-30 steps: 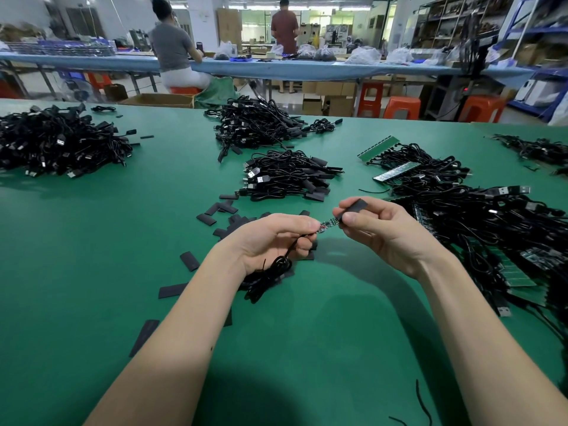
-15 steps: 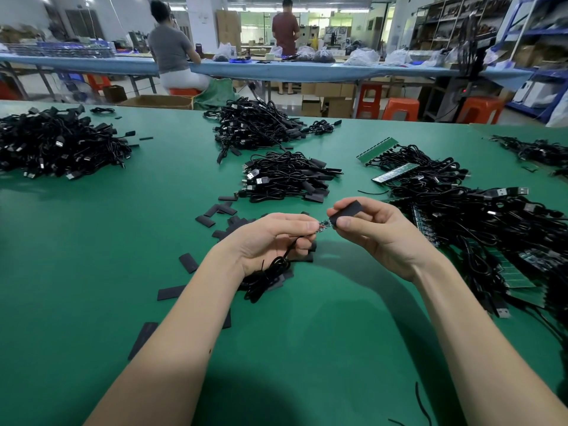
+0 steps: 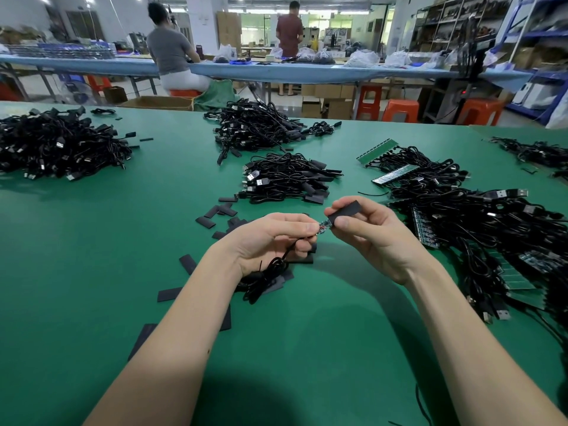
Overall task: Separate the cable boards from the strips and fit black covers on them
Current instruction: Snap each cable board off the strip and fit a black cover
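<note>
My left hand (image 3: 276,238) pinches a small cable board (image 3: 323,226) at its cable end, and the coiled black cable (image 3: 267,275) hangs below the palm. My right hand (image 3: 368,235) pinches a flat black cover (image 3: 345,210) whose open end meets the board's tip. Loose black covers (image 3: 215,215) lie scattered on the green table (image 3: 92,256) left of and beneath my hands. To the right a heap of cables still joined to green strips (image 3: 507,272) spreads out. Two more green strips (image 3: 378,150) lie at the heap's far edge.
A pile of covered cables (image 3: 289,179) sits just beyond my hands, a bigger pile (image 3: 255,124) behind it, another (image 3: 55,142) at far left. More cables (image 3: 534,152) lie far right. Two people work at a blue bench (image 3: 307,72) behind; orange stools (image 3: 399,110) stand there.
My right hand has brought the black cover down and left until its open end meets the tip of the board. My left hand has stayed nearly still.
</note>
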